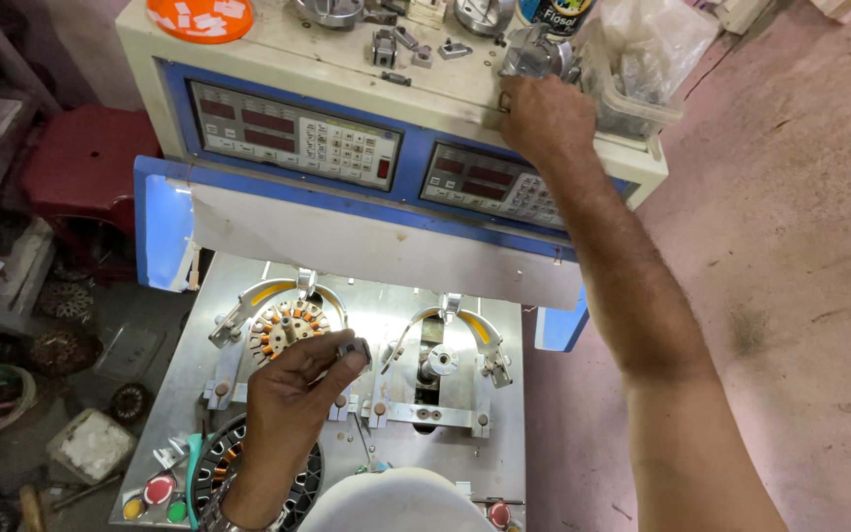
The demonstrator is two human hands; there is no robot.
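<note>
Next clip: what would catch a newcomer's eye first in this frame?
The person's right hand stretches up across the frame to the top of the cream and blue machine, resting among small metal parts by a clear plastic bag. Lower down, the left hand pinches a small grey piece beside the copper-wound stator on the steel plate. An orange lid glows at top left.

- The control cabinet stands behind the metal work plate.
- On the plate, the wound stator sits left of the bare spindle.
- The left hand is just before the stator.
- The right hand rests on the cabinet's top, beside a plastic bag.
- A round lid lies on the cabinet's top, far left.
</note>
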